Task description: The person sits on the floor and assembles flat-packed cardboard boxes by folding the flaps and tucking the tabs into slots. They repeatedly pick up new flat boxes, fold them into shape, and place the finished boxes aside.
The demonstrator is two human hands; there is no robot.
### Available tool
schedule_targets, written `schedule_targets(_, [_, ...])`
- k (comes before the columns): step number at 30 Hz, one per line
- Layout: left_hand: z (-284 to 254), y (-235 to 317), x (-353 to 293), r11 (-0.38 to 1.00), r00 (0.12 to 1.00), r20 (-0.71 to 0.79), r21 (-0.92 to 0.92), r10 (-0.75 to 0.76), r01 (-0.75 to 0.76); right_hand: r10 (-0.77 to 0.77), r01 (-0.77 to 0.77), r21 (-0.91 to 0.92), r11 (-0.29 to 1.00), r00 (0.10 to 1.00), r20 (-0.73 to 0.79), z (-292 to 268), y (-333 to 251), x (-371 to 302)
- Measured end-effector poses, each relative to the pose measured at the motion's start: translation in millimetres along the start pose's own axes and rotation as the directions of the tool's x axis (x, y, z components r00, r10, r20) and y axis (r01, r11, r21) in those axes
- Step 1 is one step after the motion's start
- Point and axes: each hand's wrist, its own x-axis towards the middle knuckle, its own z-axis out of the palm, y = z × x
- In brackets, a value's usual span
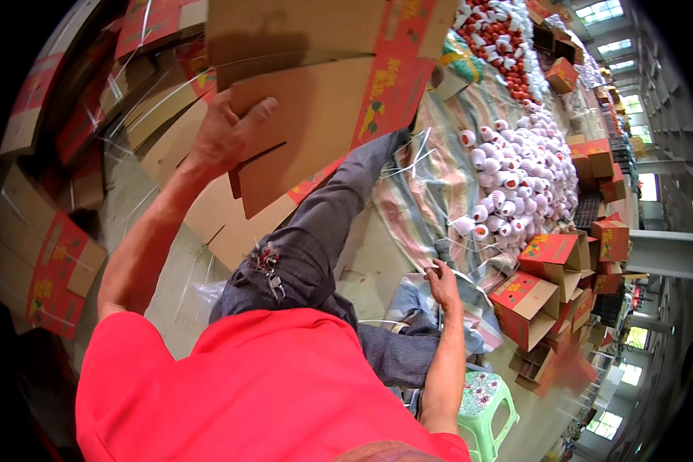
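Observation:
My left hand (231, 131) grips the edge of a brown cardboard carton (304, 112) with a red printed band, its flaps hanging loose. The carton is held up in front of me, above my outstretched leg in grey trousers. Under it, a flat cardboard piece (231, 227) with slits rests near the floor. Nothing shows in my right hand (443, 285), which is beside my knee with its fingers apart and slightly bent. Closest to that hand are a striped plastic sheet (439, 189) and a crumpled, pale blue and white plastic piece (477, 312).
Many round red fruits in white foam nets (516, 177) are heaped on the sheet, with unwrapped red ones (489, 46) farther off. Strapped flat cartons (58, 273) lie at left. Open cartons (523, 304) stand at right. A green plastic stool (481, 408) is at lower right.

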Motion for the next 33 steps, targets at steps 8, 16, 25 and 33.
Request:
schedule_targets(8, [87.9,83.6,31.6,0.595,0.610,0.629,0.276,0.482,-0.755,-0.384,0.295,-0.334,0.895,0.130,-0.914,-122.5,-107.6,-59.8])
schedule_targets(16, [177.9,98.9,28.2,0.275,0.143,0.841,-0.006,0.521,-0.962,-0.383,0.482,-0.021,0.876,0.669,-0.637,-211.0,-248.7,-229.5])
schedule_targets(25, [217.0,94.3,5.3,0.349,-0.061,0.901,-0.229,0.430,-0.909,-0.006,0.053,0.441,0.896,0.994,-0.108,-135.4,-199.7,-234.7])
schedule_targets(33, [219.4,126.5,-40.3,0.299,0.004,0.824,-0.200,0.566,-0.933,0.000,0.231,-0.074,0.970,-0.306,-0.952,-118.1,-169.6,-306.2])
